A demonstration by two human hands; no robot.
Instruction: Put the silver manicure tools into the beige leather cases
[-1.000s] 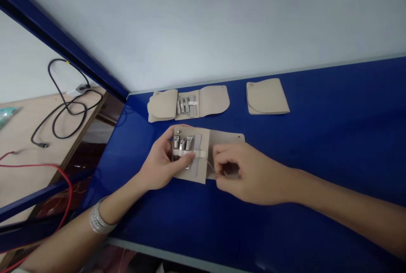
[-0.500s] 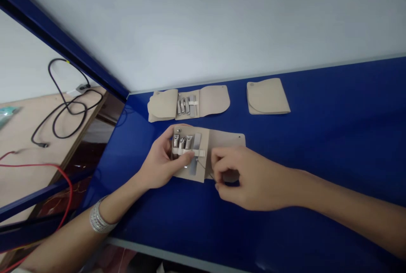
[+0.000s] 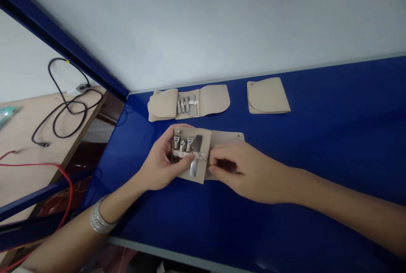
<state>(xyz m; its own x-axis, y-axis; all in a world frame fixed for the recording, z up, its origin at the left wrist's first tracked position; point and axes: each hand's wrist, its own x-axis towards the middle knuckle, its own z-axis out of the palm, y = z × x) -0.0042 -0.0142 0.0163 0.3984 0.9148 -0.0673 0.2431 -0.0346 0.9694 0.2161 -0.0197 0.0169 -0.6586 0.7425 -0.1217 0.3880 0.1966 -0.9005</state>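
Note:
My left hand [image 3: 165, 161] grips an unfolded beige manicure case [image 3: 206, 171] by its left side, the thumb pressed across its front. Several silver nail clippers [image 3: 183, 144] and a flat metal file [image 3: 196, 154] sit under a pale strap [image 3: 203, 156] on the case. Just right of the file, my right hand [image 3: 241, 167] pinches a thin metal tool [image 3: 200, 153], whose tip lies over the file near the strap. Its kind is too small to make out, and its other end is hidden in the fingers.
On the blue table [image 3: 333, 137] behind my hands lie a second open manicure case [image 3: 215, 99] with its tools and a folded case [image 3: 269, 95]. To the left, a wooden table [image 3: 19, 146] carries a coiled black cable [image 3: 68, 108]. A red cable [image 3: 68, 180] hangs nearby.
My right hand has moved slightly up and left, bringing the thin tool's tip higher, over the file by the strap. My left hand keeps its hold, and the case has tilted slightly.

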